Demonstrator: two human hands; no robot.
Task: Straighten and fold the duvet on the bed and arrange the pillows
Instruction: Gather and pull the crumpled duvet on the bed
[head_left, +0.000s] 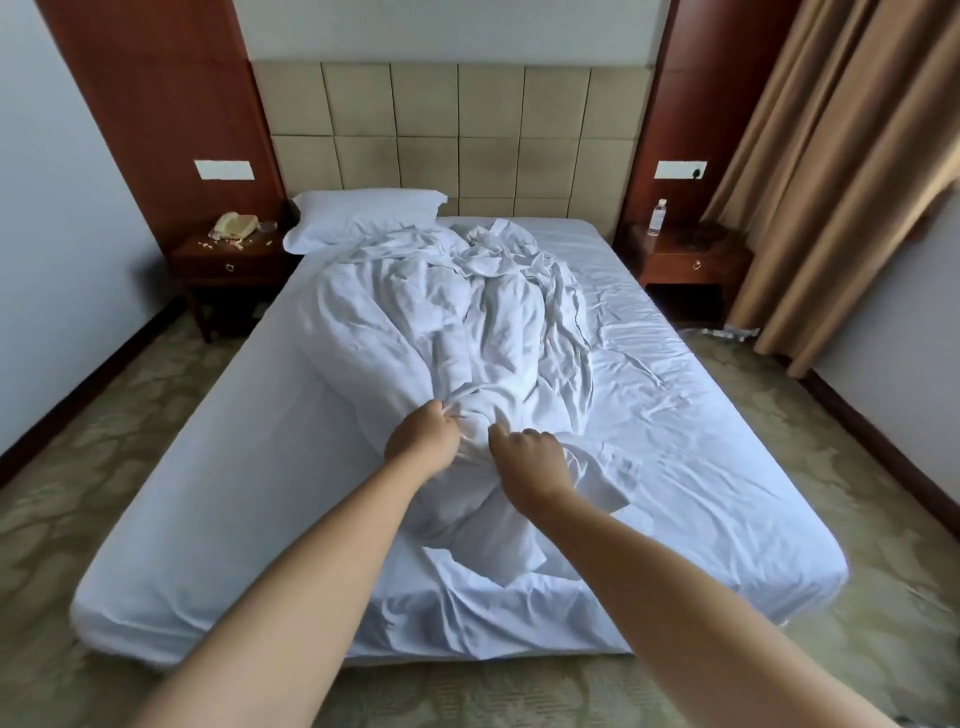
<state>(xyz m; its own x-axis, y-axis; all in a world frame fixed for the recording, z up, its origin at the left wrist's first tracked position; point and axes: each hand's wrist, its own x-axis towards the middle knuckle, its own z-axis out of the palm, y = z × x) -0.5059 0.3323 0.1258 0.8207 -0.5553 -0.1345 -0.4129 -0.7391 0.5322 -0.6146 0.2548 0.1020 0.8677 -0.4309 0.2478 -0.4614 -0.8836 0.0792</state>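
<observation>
two hands grab the messy duvet on the bed

the duvet (457, 332) lies bunched in a long heap down the middle of the bed (701, 415), running from the head edge to the foot edge. the left hand (422, 441) and right hand (527, 465) both pinch its near end. one pillow (363, 218) sits at the far left corner.

A hotel bedroom: a white-sheeted bed (649, 395) stands against a padded tile headboard (457, 140), flanked by matching wooden nightstands (228, 265), one bearing a telephone (234, 227), the other a water bottle (656, 217); heavy tan curtains (831, 171) hang right, over patterned carpet (104, 415).
</observation>
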